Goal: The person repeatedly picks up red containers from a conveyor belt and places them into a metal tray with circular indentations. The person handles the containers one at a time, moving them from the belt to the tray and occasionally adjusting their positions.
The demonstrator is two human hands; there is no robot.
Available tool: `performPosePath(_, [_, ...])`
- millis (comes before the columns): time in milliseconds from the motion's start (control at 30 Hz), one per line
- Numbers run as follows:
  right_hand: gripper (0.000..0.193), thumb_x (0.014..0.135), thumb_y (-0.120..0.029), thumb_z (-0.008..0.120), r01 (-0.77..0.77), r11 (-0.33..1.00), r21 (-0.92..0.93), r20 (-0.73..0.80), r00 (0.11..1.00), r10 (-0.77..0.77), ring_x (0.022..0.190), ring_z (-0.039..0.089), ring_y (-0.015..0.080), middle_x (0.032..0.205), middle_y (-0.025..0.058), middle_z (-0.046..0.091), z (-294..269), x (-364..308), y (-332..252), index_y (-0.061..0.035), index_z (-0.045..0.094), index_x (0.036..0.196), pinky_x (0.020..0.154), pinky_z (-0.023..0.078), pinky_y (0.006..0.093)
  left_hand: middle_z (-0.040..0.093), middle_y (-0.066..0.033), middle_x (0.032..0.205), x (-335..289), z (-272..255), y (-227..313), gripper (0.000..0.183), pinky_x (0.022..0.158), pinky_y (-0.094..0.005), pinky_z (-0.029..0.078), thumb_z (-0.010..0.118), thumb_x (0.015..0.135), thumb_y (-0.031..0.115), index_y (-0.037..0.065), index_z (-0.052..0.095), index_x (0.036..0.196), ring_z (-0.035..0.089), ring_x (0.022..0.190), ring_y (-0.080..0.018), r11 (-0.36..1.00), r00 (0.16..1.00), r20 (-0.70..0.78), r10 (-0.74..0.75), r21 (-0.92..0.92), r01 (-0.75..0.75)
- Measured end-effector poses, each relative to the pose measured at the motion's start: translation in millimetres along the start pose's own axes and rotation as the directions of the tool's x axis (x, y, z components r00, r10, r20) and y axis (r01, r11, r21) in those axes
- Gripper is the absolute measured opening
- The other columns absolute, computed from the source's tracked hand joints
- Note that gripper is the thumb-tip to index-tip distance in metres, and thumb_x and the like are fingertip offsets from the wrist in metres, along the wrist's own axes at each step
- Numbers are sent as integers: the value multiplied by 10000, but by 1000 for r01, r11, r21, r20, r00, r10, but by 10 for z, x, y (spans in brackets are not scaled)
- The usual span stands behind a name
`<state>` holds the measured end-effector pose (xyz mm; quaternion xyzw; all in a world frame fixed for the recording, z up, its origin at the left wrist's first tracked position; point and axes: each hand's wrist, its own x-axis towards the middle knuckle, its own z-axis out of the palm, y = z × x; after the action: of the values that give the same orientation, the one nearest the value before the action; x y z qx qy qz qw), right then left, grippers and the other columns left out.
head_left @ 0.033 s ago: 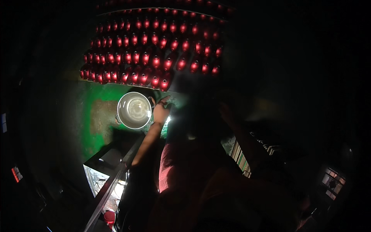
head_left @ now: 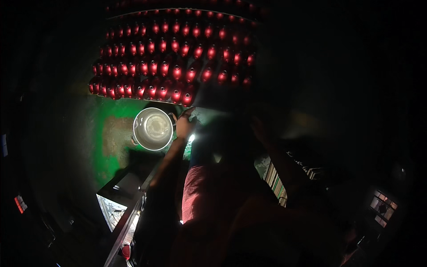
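My left hand [head_left: 184,126] reaches forward just right of a round metal pot [head_left: 153,129], by its right-hand handle. Its visible fingers are stretched out towards the front edge of the rack, and nothing shows in them; whether they touch the edge is unclear. The pot has a bright rim, two side handles and a pale, shiny inside. In deep shadow, my right hand [head_left: 258,128] is stretched forward on the right, and its fingers are too dark to read. Rows of glossy red, rounded vessels [head_left: 177,72] with small dark necks fill the rack beyond my hands.
Green and brown patched ground [head_left: 116,129] lies around the pot. Nearer on the left is a box-like thing with a bright panel [head_left: 113,212] and a long bar [head_left: 124,227]. A small red object [head_left: 126,252] sits below. Striped slats [head_left: 274,183] show at the right.
The view has shifted slightly, with the red vessels a little further left. My left hand has tilted slightly, its fingers now pointing more forward. The pot stays beside it.
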<state>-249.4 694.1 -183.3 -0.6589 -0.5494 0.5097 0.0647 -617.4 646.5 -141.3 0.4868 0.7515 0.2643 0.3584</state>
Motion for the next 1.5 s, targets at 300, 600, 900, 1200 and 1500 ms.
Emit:
performPosePath(300, [585,929,-265,583,63,689,-722,-347,828,-440,1287,443,443,1433,247,442,475,2378,274,-140,393,1469,1061,379,539,311,-232,1499,2198,1259,-291,665,1080,-494,370,696,737,36,138,511,1367,365,1322,-444,903,937,88,338,250,-349])
performPosePath(600, [633,874,-305,641,116,984,-138,-427,889,-165,1239,477,439,1351,230,508,356,3098,391,-132,417,1440,1069,374,491,421,-217,1410,2810,2074,-496,436,978,-444,431,630,890,196,298,590,1312,482,1198,-399,909,918,-238,316,353,-222])
performPosePath(900, [697,753,-113,717,197,892,407,-405,914,-16,1306,460,285,1404,113,497,-583,2302,292,-85,469,1405,1090,379,404,492,-165,1328,1930,1150,-76,518,1064,-392,358,633,909,166,23,480,1382,468,1218,-301,965,982,-144,-123,-249,84])
performPosePath(1200, [643,827,-229,666,-211,582,786,380,907,-184,1291,466,265,1385,135,502,57,1336,-432,-54,450,1408,1110,350,407,403,-156,1483,-92,-217,-691,682,1132,-461,301,567,910,276,36,317,1498,425,1332,-304,547,866,31,-499,-764,342])
performPosePath(1500, [499,958,-129,519,-849,99,519,710,363,-604,1158,586,242,1320,127,566,2957,727,-1557,-59,407,1439,988,486,377,492,-185,1333,-968,-701,-2277,455,746,-393,482,495,987,312,65,446,1367,560,974,-308,-762,971,168,-169,-648,-20])
